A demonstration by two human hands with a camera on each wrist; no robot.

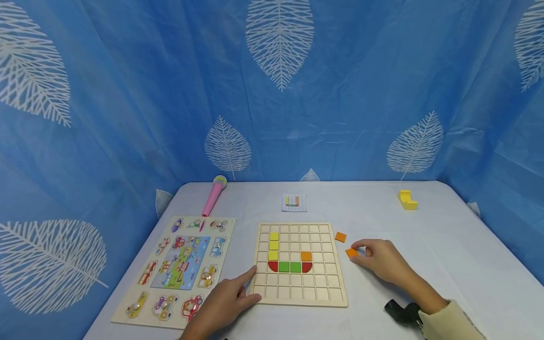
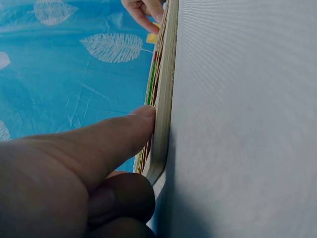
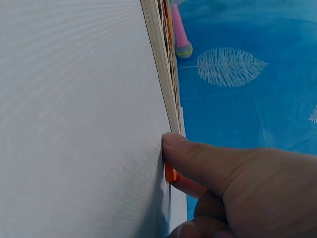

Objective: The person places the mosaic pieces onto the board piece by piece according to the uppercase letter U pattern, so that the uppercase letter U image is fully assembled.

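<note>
A wooden grid board lies in front of me. It bears a column of three yellow tiles, two red rounded tiles, two green tiles and an orange tile over the right red one. Off the board's right side, my right hand pinches an orange square tile between thumb and finger, close to the table. Another orange tile lies just beyond it. My left hand touches the board's left edge with thumb and a finger; in the left wrist view one straight digit meets that edge.
A small pattern card lies behind the board. To the left are a vehicle peg puzzle and a pink toy microphone. A yellow block sits at the far right. Blue curtain surrounds the table.
</note>
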